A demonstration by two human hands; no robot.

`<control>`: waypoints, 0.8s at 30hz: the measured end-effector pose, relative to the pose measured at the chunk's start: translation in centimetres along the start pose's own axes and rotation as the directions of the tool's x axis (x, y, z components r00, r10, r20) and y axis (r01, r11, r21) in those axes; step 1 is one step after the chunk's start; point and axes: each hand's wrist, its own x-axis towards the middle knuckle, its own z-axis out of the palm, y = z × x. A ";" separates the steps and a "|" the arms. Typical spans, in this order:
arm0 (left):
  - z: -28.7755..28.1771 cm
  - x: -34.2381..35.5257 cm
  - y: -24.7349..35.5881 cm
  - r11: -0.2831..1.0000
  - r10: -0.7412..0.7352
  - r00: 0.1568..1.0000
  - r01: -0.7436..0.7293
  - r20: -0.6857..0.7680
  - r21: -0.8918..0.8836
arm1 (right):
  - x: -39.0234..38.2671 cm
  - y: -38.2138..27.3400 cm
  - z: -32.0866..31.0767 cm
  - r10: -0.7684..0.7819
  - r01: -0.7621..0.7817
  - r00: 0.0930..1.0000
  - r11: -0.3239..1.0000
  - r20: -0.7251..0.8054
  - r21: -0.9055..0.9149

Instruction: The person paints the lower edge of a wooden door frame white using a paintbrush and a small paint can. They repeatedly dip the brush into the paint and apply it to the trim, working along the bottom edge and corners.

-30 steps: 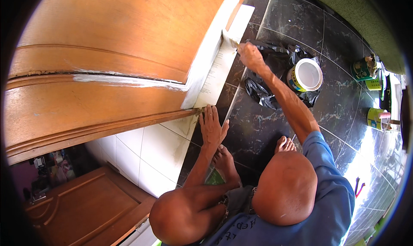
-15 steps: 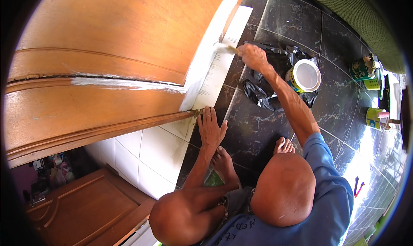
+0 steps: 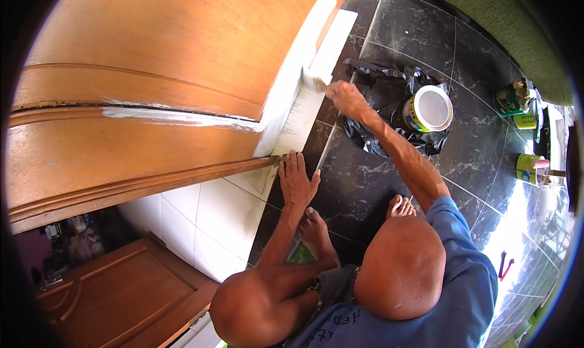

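Note:
In my right hand (image 3: 349, 99) is a paintbrush (image 3: 316, 82), its bristles against the white-painted lower strip of a wooden door (image 3: 176, 38). White paint also runs along a groove across the door panel. Beneath the door's bottom edge lies a long sheet of white printed paper (image 3: 294, 117). My left hand (image 3: 297, 181) rests with fingers spread at the paper's near end, by the door's corner. Right of the brush, an open paint can (image 3: 432, 109) with white inside stands on a crumpled black plastic bag (image 3: 371, 135).
Dark marbled tiles (image 3: 420, 26) cover the floor. Several cans, including a green can (image 3: 511, 99) and a yellow-green can (image 3: 531, 168), stand at the far right. A white tiled step (image 3: 225, 214) and a brown door panel (image 3: 121, 293) are at lower left. My bare feet are close by.
My right hand has moved the paintbrush slightly down and left along the door's white strip. My left hand stays in place.

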 end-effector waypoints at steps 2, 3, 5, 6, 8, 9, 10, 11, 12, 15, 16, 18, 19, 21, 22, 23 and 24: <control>-0.5 -0.2 -0.4 1.000 -0.009 1.000 0.009 -0.006 0.003 | -1.3 -1.6 0.4 0.025 -0.027 0.997 0.999 0.075 0.020; -0.2 0.0 -0.3 1.000 -0.003 1.000 0.003 -0.001 -0.014 | -2.0 -2.0 -0.7 0.039 -0.039 0.993 0.999 0.114 -0.002; 0.1 0.2 0.2 1.000 0.003 1.000 -0.003 0.012 -0.027 | -2.1 -2.6 -2.5 0.106 -0.104 0.987 0.994 0.123 -0.016; 0.0 0.2 0.2 1.000 0.002 1.000 -0.002 0.016 -0.023 | -1.4 -2.9 -3.2 0.153 -0.154 0.984 0.988 0.095 0.001; -0.8 -0.1 -0.5 1.000 -0.016 1.000 0.016 0.007 0.011 | 0.7 -3.3 -2.8 0.191 -0.191 0.982 0.980 0.003 0.053; -0.5 0.0 -0.3 1.000 -0.011 1.000 0.011 0.009 0.004 | 1.4 -2.6 -2.9 0.247 -0.243 0.969 0.964 -0.021 0.111; -0.2 0.1 -0.1 1.000 -0.010 1.000 0.010 0.015 -0.011 | 2.0 -2.1 -2.9 0.302 -0.291 0.952 0.941 -0.042 0.170; -0.2 0.2 0.2 1.000 -0.008 1.000 0.008 0.020 -0.022 | 2.6 -1.3 -2.8 0.355 -0.333 0.933 0.914 -0.061 0.233; -0.1 0.3 0.4 0.999 -0.005 1.000 0.006 0.025 -0.033 | 3.0 -0.1 -2.3 0.344 -0.320 0.936 0.918 -0.070 0.234; 0.1 0.3 0.3 1.000 0.015 1.000 -0.015 -0.007 0.002 | 3.3 0.1 -1.2 0.355 -0.340 0.935 0.897 -0.001 0.283; 0.1 0.2 0.2 1.000 0.014 1.000 -0.014 -0.008 0.004 | 2.6 -0.5 -1.1 0.342 -0.353 0.936 0.891 0.090 0.286; -0.4 0.1 -0.1 1.000 0.011 1.000 -0.011 -0.012 0.011 | 1.3 -2.0 -1.3 0.329 -0.386 0.917 0.875 0.225 0.291; -0.1 -0.1 0.0 1.000 0.011 1.000 -0.011 -0.008 0.002 | 0.5 -2.0 -1.4 0.334 -0.413 0.897 0.866 0.289 0.282; -0.1 -0.1 -0.2 1.000 0.005 1.000 -0.005 -0.009 -0.001 | -0.3 -2.6 -2.2 0.283 -0.357 0.915 0.899 0.287 0.254; -0.1 -0.2 -0.3 1.000 0.002 1.000 -0.002 -0.013 0.001 | -0.3 -3.0 -2.7 0.304 -0.364 0.920 0.897 0.247 0.252; -0.1 -0.1 -0.2 1.000 0.004 1.000 -0.004 -0.017 0.001 | -0.3 -3.5 -3.5 0.327 -0.372 0.923 0.894 0.201 0.251; -0.1 -0.1 -0.2 1.000 0.004 1.000 -0.004 -0.021 0.002 | 0.4 -3.5 -3.8 0.347 -0.370 0.927 0.903 0.140 0.216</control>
